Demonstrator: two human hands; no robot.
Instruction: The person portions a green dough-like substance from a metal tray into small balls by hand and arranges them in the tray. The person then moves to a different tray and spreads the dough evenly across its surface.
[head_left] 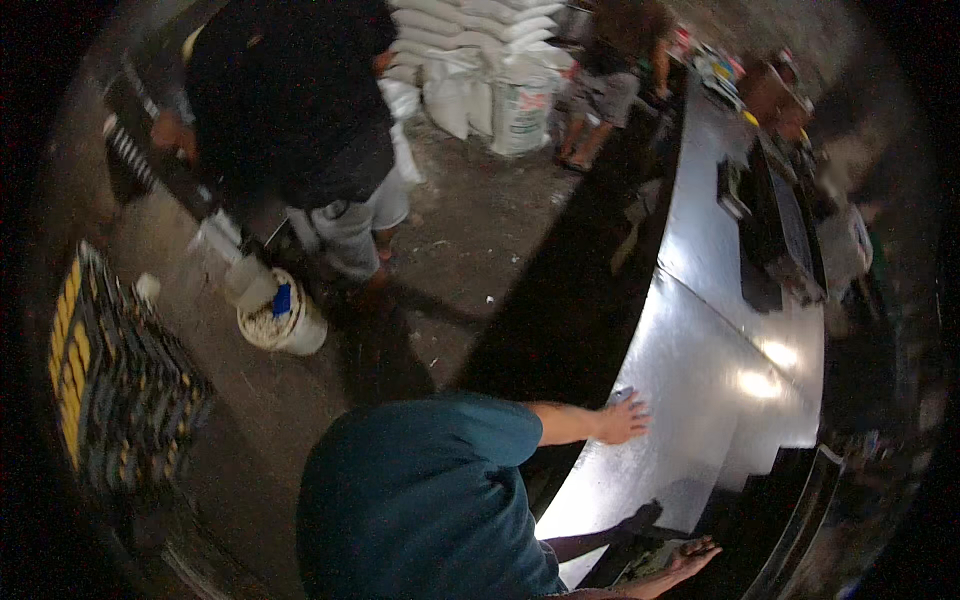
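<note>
My left hand (623, 420) lies on the near edge of a long shiny metal tabletop (670, 400), its fingers spread. A small greyish patch shows beside its fingers, too blurred to name. Lower down, my right hand (692, 558) is held above the table's near end with the palm partly turned up and the fingers stretched out. Nothing shows in either hand. A dark, arm-like shadow (630, 525) falls across the metal between them.
Dark trays (790, 220) sit along the table's far side. On the left, a person in a dark shirt (290, 100) stands by a white bucket (300, 335). A tray stack (130, 380) rises at the lower left. White sacks (470, 85) and another person (600, 95) are farther back.
</note>
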